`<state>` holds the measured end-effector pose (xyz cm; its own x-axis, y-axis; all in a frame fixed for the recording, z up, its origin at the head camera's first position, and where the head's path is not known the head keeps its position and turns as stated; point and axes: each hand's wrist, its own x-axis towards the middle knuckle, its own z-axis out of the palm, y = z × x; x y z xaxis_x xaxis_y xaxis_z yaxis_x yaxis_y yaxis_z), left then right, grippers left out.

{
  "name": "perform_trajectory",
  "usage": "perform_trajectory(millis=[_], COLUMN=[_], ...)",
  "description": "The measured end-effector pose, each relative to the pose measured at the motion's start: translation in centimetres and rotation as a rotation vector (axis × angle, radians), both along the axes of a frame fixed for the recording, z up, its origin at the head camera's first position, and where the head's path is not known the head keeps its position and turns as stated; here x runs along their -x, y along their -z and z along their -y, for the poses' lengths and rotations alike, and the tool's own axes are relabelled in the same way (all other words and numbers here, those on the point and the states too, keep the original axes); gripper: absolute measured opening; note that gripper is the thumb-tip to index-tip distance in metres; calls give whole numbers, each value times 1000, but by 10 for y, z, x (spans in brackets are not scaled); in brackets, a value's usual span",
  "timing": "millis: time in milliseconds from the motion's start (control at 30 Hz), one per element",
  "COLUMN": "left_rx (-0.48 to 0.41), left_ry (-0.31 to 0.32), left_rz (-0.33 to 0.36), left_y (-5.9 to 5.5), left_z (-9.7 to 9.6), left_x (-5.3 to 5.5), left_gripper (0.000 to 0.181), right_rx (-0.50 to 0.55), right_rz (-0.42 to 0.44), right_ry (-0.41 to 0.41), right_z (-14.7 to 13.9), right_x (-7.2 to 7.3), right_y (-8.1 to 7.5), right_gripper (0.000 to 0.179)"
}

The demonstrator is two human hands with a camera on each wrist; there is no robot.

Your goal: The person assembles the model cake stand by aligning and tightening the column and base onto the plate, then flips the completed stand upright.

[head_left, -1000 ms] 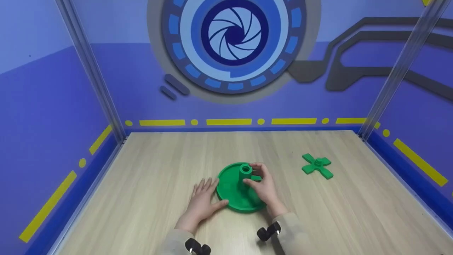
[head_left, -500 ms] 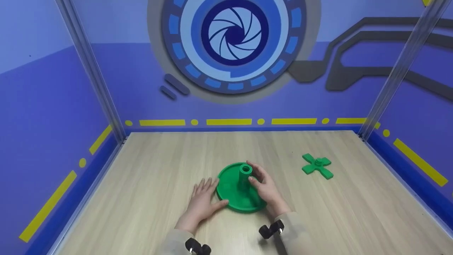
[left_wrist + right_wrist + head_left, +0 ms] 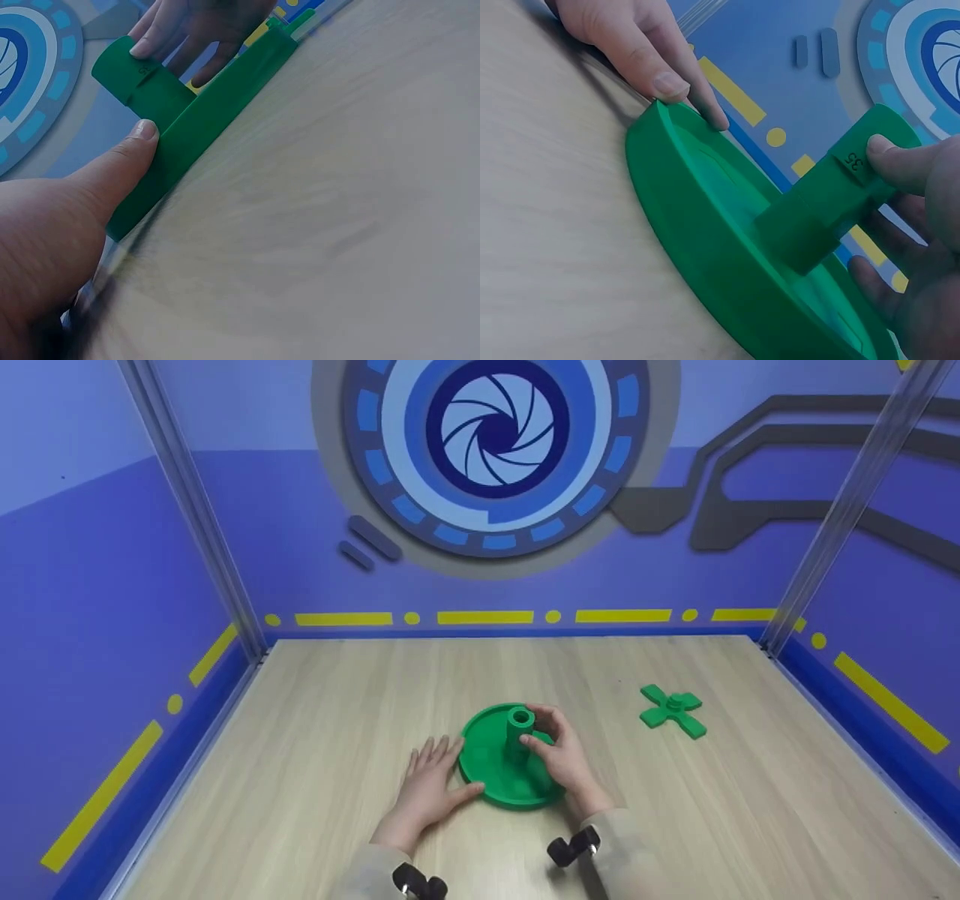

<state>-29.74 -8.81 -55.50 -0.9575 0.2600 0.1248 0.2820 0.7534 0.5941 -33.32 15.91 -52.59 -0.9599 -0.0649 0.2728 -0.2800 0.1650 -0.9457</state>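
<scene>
Having closed in, the right hand [image 3: 564,759] pinched the upright green post [image 3: 517,735] inside the round tray [image 3: 484,750], suggesting its fit was being adjusted; the left hand [image 3: 429,791] lay outspread against the tray, well short of the back edge of the tabletop [image 3: 337,697].

Tube [image 3: 515,733] in dish [image 3: 486,761] | your left hand [image 3: 427,793] left, your right hand [image 3: 564,756] right | cross piece [image 3: 673,711] farther right

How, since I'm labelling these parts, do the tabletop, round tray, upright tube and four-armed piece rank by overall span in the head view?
Largest to smallest:
1. Tabletop
2. Round tray
3. Four-armed piece
4. Upright tube, partly hidden
</scene>
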Motion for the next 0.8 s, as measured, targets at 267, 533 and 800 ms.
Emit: perform_trajectory(millis=[267, 533, 800], left_rx=[3, 2, -5], left_ry=[7, 5, 3], left_rz=[-20, -12, -9], left_y=[0, 1, 1], left_z=[0, 0, 0], left_x=[0, 1, 1], left_gripper=[94, 93, 93], right_rx=[0, -42, -69], right_rz=[-3, -6, -13], right_ry=[52, 95, 127], right_z=[4, 7, 10], right_x=[-1, -2, -4], right_y=[-1, -2, -1], right_gripper=[49, 48, 49])
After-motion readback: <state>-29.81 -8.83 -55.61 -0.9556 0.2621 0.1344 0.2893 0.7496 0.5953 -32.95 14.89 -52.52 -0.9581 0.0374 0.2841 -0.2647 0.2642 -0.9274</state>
